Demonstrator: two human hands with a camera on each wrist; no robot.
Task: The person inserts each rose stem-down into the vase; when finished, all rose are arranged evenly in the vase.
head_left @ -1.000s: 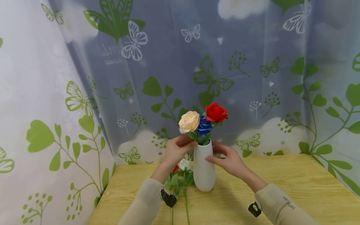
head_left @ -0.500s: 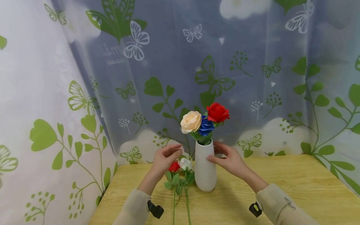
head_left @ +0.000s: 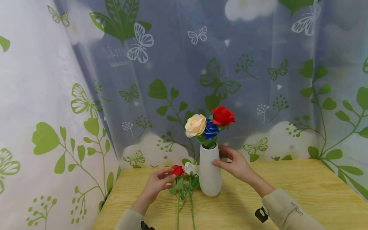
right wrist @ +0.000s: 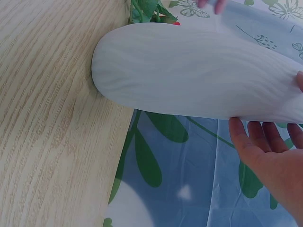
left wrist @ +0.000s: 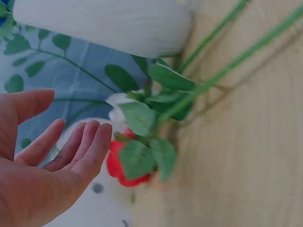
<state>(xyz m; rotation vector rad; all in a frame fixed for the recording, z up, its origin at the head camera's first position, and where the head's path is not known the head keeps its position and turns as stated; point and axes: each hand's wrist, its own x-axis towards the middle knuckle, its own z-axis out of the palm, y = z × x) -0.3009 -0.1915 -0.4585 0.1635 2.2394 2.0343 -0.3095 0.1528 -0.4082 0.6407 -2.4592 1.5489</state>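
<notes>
A white vase (head_left: 210, 174) stands upright on the table, holding a cream rose (head_left: 195, 125), a blue rose (head_left: 211, 130) and a red rose (head_left: 223, 116). My right hand (head_left: 237, 164) grips its upper part from the right, thumb in front and fingers behind; the right wrist view shows fingertips against the vase wall (right wrist: 189, 71). Left of the vase lie a second red rose (head_left: 177, 170) and a white rose (head_left: 189, 168), stems toward me. My left hand (head_left: 156, 184) is beside that lying red rose, fingers parted and nothing held; fingertips overlap the bloom's edge in the left wrist view.
The light wood table (head_left: 247, 207) reaches back to a printed curtain (head_left: 172, 64) with leaves and butterflies. Another curtain panel (head_left: 43, 95) runs along the left side. Green leaves (left wrist: 137, 156) of the lying roses spread close to the vase's base.
My left hand has come away from the flowers at the vase's mouth, moving down and left to the lying red rose. The right hand stays on the vase.
</notes>
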